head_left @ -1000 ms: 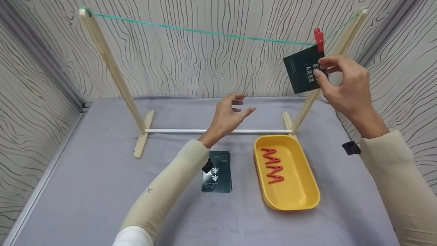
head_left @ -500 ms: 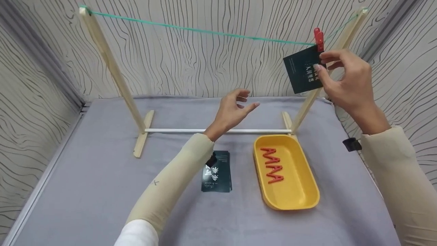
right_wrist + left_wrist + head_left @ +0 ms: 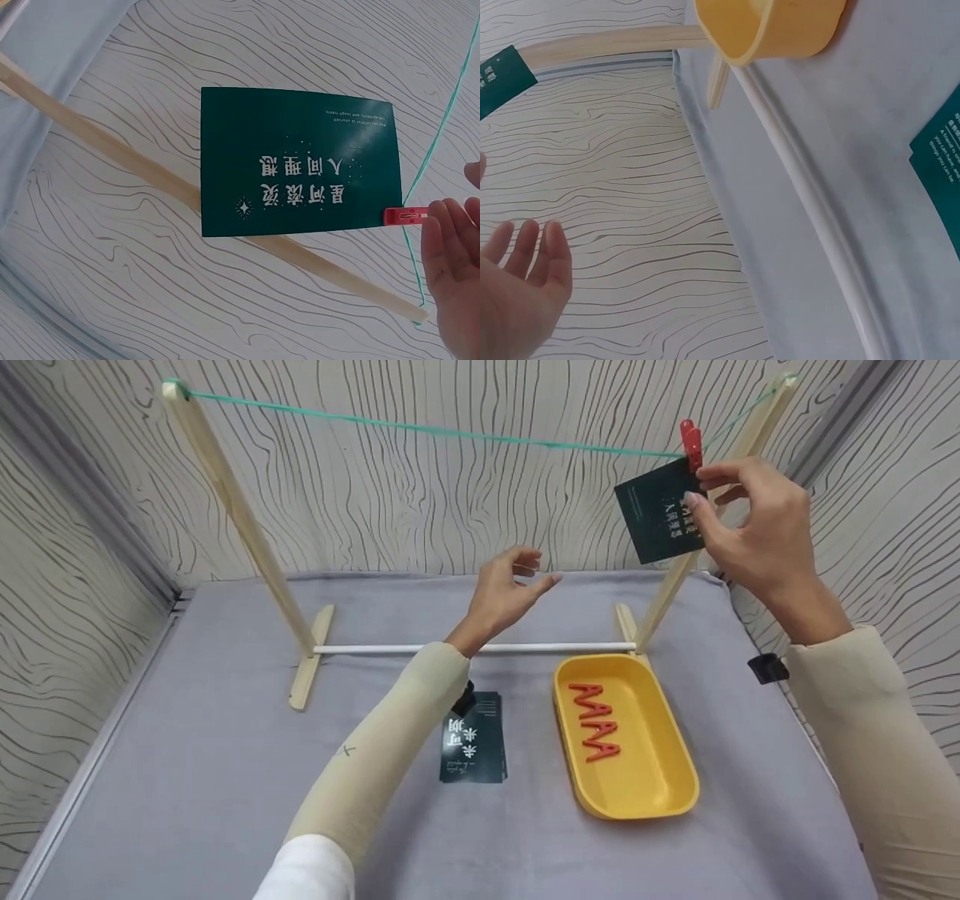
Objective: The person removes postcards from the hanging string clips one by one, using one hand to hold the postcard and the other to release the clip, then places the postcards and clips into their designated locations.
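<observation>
A dark green card [image 3: 656, 514] with white lettering hangs tilted from the green line [image 3: 450, 431], a red clothespin [image 3: 691, 446] gripping its corner. My right hand [image 3: 765, 525] is beside it, thumb and fingers apart. In the right wrist view the fingertips [image 3: 442, 217] are at the clothespin [image 3: 405, 216], touching or nearly so, and the card [image 3: 300, 161] is outside the fingers. My left hand [image 3: 506, 589] hovers in the air above the white rod [image 3: 555, 647], fingers loosely bent and holding nothing; the left wrist view shows its fingers [image 3: 551, 247] spread from the thumb.
Two wooden posts [image 3: 240, 510] carry the line. A yellow tray [image 3: 660, 802] with several red clothespins [image 3: 596, 727] stands front right on the grey cloth [image 3: 187, 780]. A stack of green cards [image 3: 480, 750] lies left of it, partly behind my left sleeve [image 3: 382, 750].
My right hand has shifted slightly upward along the card toward the clothespin. My left hand has risen a little. The card stays hanging, and the head view has shifted slightly.
</observation>
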Action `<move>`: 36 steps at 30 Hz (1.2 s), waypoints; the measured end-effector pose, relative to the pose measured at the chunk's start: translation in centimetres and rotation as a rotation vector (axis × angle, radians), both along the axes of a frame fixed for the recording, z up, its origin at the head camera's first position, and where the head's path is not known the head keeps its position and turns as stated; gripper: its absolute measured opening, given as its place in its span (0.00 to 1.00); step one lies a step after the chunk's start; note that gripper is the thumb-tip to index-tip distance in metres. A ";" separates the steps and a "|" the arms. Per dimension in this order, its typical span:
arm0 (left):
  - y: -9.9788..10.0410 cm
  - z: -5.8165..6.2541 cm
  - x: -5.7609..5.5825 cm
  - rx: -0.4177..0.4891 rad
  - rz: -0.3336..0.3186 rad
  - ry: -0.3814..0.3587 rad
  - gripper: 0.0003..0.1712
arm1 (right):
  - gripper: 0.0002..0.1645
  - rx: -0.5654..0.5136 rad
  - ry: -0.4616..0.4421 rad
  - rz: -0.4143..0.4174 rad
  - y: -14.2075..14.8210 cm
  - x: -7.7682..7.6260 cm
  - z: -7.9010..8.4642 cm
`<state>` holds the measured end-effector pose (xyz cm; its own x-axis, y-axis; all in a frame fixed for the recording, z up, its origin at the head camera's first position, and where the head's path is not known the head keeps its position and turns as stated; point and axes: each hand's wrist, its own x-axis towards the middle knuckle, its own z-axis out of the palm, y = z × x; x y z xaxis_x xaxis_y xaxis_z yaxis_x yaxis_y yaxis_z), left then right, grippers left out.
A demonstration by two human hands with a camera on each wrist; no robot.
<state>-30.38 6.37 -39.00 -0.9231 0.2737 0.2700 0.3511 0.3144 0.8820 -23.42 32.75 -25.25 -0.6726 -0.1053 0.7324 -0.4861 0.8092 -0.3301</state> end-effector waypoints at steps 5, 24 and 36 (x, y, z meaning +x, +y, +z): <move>0.6 0.6 -0.1 0.003 0.004 -0.011 0.27 | 0.18 0.026 0.006 -0.013 -0.2 -0.1 0.5; 1.8 0.5 -0.7 -0.031 0.008 0.011 0.28 | 0.20 0.074 -0.031 -0.091 -0.3 -1.1 2.3; 2.7 1.3 -1.3 -0.048 0.008 0.042 0.30 | 0.23 0.127 -0.096 -0.126 -0.6 -2.3 4.3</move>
